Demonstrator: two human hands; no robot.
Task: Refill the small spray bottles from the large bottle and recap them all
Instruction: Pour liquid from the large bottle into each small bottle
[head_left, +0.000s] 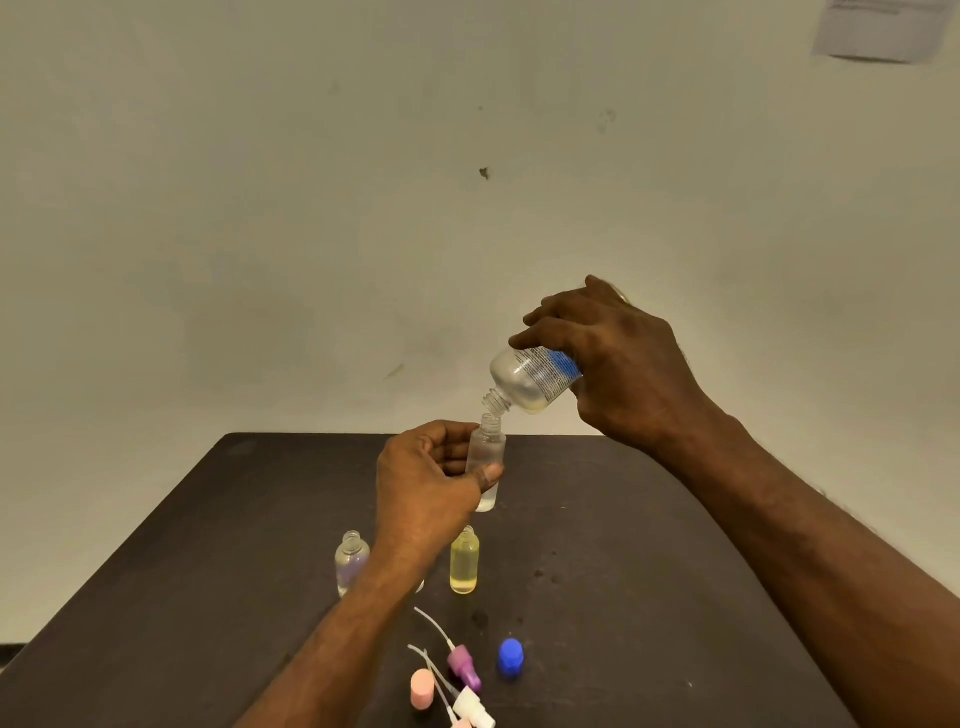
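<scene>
My right hand (618, 364) grips the large clear bottle (530, 382) with a blue label, tilted so its open neck points down-left onto the mouth of a small clear bottle (487, 457). My left hand (426, 483) holds that small bottle upright above the table, thumb across its front. On the dark table (649, 571) stand a small yellow-filled bottle (464, 564) and a small clear bottle (352, 561), both uncapped. Near the front edge lie a purple spray head (464, 667), a white spray head (472, 709), a pink cap (422, 688) and a blue cap (510, 657).
A plain wall rises directly behind the table's far edge. A sheet of paper (883, 28) is stuck to the wall at the top right. My left forearm passes between the two standing bottles.
</scene>
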